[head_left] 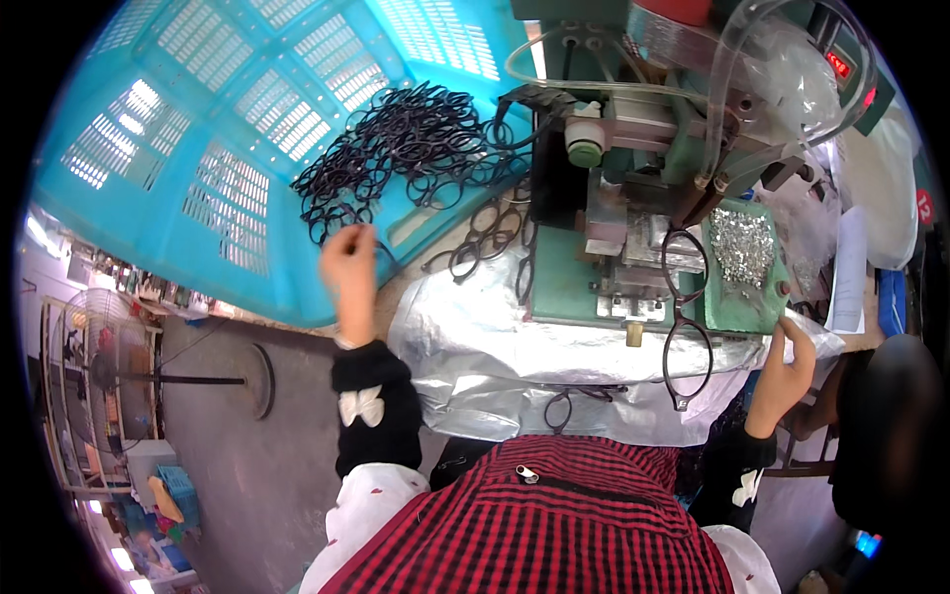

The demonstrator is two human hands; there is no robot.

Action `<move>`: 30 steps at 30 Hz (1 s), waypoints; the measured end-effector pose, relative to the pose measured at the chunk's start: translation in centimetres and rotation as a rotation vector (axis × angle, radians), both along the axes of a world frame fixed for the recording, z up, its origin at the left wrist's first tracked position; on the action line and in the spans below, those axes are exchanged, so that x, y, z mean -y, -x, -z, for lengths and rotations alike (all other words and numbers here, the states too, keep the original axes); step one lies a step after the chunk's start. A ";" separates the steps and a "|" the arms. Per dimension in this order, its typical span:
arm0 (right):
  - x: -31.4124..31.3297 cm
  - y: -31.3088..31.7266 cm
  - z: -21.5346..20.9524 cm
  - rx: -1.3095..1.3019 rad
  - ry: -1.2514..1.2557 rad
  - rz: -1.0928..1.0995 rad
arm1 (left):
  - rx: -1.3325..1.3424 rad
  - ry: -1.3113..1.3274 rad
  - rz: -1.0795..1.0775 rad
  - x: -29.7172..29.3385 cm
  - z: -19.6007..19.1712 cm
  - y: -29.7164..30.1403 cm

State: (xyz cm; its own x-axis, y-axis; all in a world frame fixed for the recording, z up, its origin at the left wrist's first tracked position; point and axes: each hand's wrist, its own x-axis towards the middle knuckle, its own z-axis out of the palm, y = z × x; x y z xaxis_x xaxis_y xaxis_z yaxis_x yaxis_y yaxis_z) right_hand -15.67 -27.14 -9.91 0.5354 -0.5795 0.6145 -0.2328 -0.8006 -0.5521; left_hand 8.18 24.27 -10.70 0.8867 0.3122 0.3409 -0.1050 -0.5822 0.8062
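Note:
My left hand (348,267) is at the near edge of a large blue plastic basket (228,287), its fingers curled together and slightly blurred. A dark curved piece shows beside the fingertips, but what they hold is unclear. Inside the basket lies a heap of dark eyeglass frames (396,139). My right hand (782,381) is at the near right corner of a green tray (737,315), fingers drawn together; anything between them is hidden. Small silvery metal parts (742,246) fill the tray. One dark eyeglass frame (681,346) hangs lengthwise at the metal fixture (633,272) of a green bench machine.
Several loose frames (485,238) lie between basket and machine. Clear plastic sheeting (455,337) covers the table front, with another frame (559,411) on it. Clear tubes (714,109) loop over the machine. A standing fan (94,366) is at left; a dark blurred shape (886,436) is at right.

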 end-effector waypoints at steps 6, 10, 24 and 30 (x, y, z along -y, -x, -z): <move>-3.6 -2.2 -4.4 0.061 -0.125 -0.309 | -0.025 -0.744 -0.228 -9.0 -0.7 -5.1; -7.0 -8.4 -8.6 0.181 -0.067 -0.537 | -0.136 -0.688 -0.251 -4.9 2.6 -7.1; -11.7 -11.5 -10.2 0.386 -1.179 -0.792 | 0.374 0.412 0.431 15.5 -9.9 4.0; -11.0 -8.8 -10.4 0.250 -0.951 -0.801 | 0.858 -0.090 1.042 19.0 -13.8 9.0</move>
State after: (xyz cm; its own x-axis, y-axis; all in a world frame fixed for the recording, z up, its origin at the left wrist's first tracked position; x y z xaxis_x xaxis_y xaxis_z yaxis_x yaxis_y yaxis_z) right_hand -6.91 -16.16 0.54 0.8689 -0.4150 0.2697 0.3247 0.0667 -0.9435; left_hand -0.83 5.31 3.06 0.1948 -0.4215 0.8857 -0.9733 0.0290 0.2278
